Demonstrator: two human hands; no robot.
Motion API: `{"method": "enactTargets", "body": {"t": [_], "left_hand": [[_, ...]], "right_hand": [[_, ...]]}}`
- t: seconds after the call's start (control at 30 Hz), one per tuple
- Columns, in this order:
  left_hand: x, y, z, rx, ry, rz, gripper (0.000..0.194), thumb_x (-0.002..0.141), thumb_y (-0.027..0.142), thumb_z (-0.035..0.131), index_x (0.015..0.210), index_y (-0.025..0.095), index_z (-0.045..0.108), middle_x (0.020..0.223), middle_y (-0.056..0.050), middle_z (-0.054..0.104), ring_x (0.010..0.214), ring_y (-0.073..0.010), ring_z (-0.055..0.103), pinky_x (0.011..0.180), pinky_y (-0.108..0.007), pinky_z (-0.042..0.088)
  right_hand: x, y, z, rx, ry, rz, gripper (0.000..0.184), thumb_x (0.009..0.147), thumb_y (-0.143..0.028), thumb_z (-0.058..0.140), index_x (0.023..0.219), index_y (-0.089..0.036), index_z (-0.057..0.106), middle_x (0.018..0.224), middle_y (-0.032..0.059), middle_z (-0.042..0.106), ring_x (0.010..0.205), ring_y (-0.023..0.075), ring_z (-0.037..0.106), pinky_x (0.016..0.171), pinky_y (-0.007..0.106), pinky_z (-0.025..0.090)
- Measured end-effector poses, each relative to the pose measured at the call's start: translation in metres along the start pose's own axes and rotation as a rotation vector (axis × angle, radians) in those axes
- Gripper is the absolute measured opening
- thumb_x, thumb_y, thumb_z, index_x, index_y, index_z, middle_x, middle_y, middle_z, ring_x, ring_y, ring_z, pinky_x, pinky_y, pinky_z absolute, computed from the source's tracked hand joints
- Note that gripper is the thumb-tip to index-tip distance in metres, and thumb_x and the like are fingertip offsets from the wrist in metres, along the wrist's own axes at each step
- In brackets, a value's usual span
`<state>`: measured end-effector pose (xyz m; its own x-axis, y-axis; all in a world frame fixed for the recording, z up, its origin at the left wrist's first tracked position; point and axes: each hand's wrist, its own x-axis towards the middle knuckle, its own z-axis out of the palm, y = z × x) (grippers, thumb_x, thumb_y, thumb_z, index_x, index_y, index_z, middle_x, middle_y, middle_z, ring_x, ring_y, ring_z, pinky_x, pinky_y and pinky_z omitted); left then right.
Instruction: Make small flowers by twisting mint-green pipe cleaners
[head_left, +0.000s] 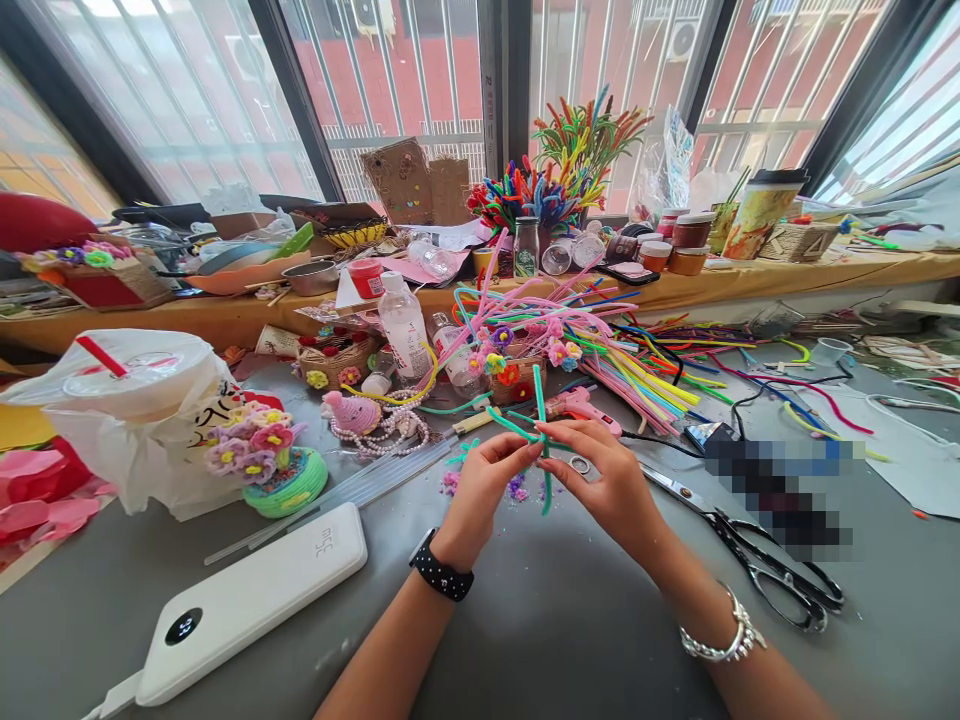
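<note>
Both my hands meet over the middle of the grey table, with green pipe cleaners (547, 490) crossed between them. My left hand (486, 487) pinches the crossing from the left, thumb and forefinger together. From the other side my right hand (604, 480) grips the same pieces with its fingertips. One length stands upright and runs down below the fingers; another slants off to the upper left. Just beyond the hands lies a pink glue gun (576, 404). Small purple and pink fuzzy bits (517, 488) are scattered on the table beneath.
Black-handled scissors (772, 570) lie at the right, a white power bank (255, 600) at the left. Behind the hands spreads a heap of coloured pipe cleaners (637, 375). A bagged drink cup (142, 390) and a flower pot ornament (285, 485) stand left. Bottles (405, 325) stand behind.
</note>
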<state>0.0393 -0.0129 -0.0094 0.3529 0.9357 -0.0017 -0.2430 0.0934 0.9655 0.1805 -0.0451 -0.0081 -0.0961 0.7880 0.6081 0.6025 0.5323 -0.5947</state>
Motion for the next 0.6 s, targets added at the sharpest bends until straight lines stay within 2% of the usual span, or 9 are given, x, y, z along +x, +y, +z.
{"method": "enactTargets", "body": {"t": [0.23, 0.43, 0.6], "left_hand": [[0.0006, 0.0038, 0.0013, -0.013, 0.052, 0.001, 0.014, 0.061, 0.022, 0.067, 0.071, 0.013, 0.064, 0.067, -0.001, 0.061, 0.061, -0.0095, 0.052, 0.060, -0.020, 0.038], [0.0002, -0.0007, 0.0013, -0.043, 0.052, 0.018, 0.011, 0.064, 0.024, 0.065, 0.070, 0.015, 0.064, 0.065, 0.001, 0.060, 0.063, -0.0089, 0.051, 0.062, -0.020, 0.038], [0.0005, 0.0036, -0.0011, 0.087, 0.006, 0.013, 0.013, 0.064, 0.025, 0.065, 0.068, 0.013, 0.064, 0.065, 0.000, 0.060, 0.062, -0.0094, 0.050, 0.058, -0.020, 0.036]], "right_hand": [[0.0001, 0.0006, -0.0005, 0.016, -0.019, -0.002, 0.035, 0.078, -0.021, 0.054, 0.112, -0.027, 0.052, 0.102, 0.0035, 0.059, 0.094, 0.0186, 0.054, 0.082, 0.033, 0.044], [0.0017, -0.0027, -0.0034, 0.092, -0.052, 0.008, 0.035, 0.079, -0.017, 0.052, 0.112, -0.028, 0.052, 0.105, 0.0009, 0.059, 0.098, 0.0154, 0.054, 0.084, 0.027, 0.043], [0.0022, -0.0013, -0.0042, 0.076, -0.037, 0.001, 0.033, 0.078, -0.016, 0.053, 0.109, -0.026, 0.055, 0.102, 0.0024, 0.061, 0.097, 0.0163, 0.055, 0.084, 0.028, 0.044]]}}
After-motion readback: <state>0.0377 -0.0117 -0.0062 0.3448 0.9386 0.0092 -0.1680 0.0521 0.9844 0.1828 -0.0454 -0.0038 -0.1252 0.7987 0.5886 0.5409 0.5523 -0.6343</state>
